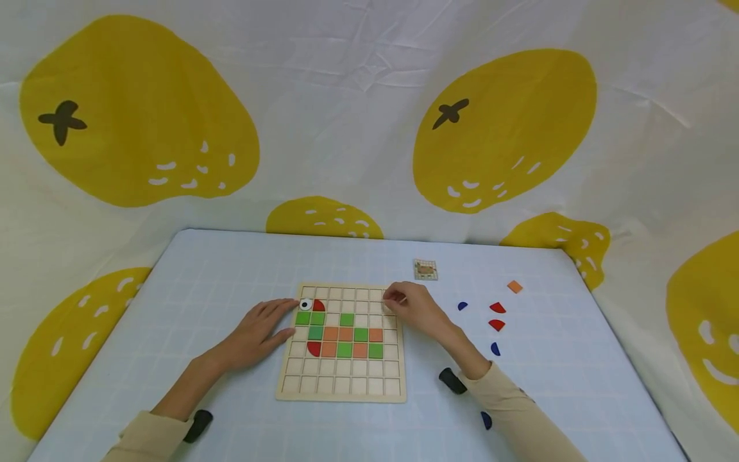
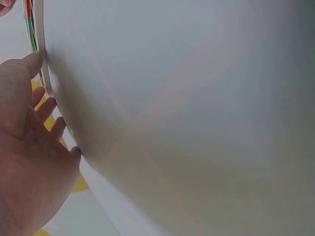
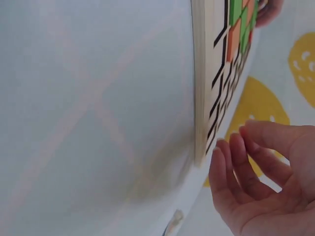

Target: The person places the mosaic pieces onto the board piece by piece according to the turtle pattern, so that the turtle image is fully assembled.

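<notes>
A wooden grid board (image 1: 340, 397) lies on the table with green and orange square tiles, red quarter-round pieces and a round white eye piece (image 1: 305, 305) in its cells. My left hand (image 1: 256, 335) rests at the board's left edge; its thumb and fairly straight fingers touch the rim in the left wrist view. Over the upper right corner of the board is my right hand (image 1: 414, 309). In the right wrist view, its fingers (image 3: 238, 152) are loosely bent towards the thumb, and no piece shows between them.
A small picture card (image 1: 425, 269) lies behind the board. To the right are scattered an orange square (image 1: 514, 287), red quarter-round pieces (image 1: 497, 325) and several blue half-round pieces (image 1: 462, 306). A white curtain with yellow fruit prints (image 1: 508, 128) hangs behind the table.
</notes>
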Action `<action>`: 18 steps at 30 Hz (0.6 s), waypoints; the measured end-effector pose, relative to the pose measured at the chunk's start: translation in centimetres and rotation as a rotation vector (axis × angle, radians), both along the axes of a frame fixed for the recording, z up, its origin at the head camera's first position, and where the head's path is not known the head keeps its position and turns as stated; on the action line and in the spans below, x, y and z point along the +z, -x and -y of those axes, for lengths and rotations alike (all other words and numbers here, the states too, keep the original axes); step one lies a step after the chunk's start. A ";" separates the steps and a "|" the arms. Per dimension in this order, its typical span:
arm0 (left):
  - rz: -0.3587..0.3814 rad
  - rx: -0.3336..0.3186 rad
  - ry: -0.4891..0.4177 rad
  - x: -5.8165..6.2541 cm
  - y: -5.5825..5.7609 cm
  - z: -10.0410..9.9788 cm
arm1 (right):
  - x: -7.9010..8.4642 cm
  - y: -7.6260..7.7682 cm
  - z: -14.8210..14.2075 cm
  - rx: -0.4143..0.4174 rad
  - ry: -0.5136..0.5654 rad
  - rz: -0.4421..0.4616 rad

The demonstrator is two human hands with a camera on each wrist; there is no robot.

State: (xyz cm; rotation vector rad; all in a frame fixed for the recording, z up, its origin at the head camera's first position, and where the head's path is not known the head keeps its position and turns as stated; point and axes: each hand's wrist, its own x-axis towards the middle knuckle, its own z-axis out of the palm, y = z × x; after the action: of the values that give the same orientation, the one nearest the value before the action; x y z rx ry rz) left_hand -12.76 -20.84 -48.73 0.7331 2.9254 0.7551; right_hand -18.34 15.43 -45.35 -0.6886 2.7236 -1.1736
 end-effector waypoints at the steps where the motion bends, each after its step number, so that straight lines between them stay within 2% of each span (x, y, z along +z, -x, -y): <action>1: -0.006 -0.003 -0.002 0.0 0.0 0.0 | 0.0 0.1 -0.4 -0.009 0.000 -0.001; 10: 0.006 -0.009 0.002 -0.6 0.4 0.3 | 0.0 0.4 -3.7 -0.094 -0.022 -0.066; 18: 0.014 -0.002 0.004 -0.3 0.2 0.1 | -0.4 0.6 -6.5 -0.158 -0.029 -0.106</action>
State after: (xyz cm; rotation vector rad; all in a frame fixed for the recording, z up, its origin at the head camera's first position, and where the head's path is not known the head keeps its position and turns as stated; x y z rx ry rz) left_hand -12.96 -20.91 -48.99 0.7269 2.9125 0.7506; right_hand -18.95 21.94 -45.73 -0.5557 2.9243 -1.1577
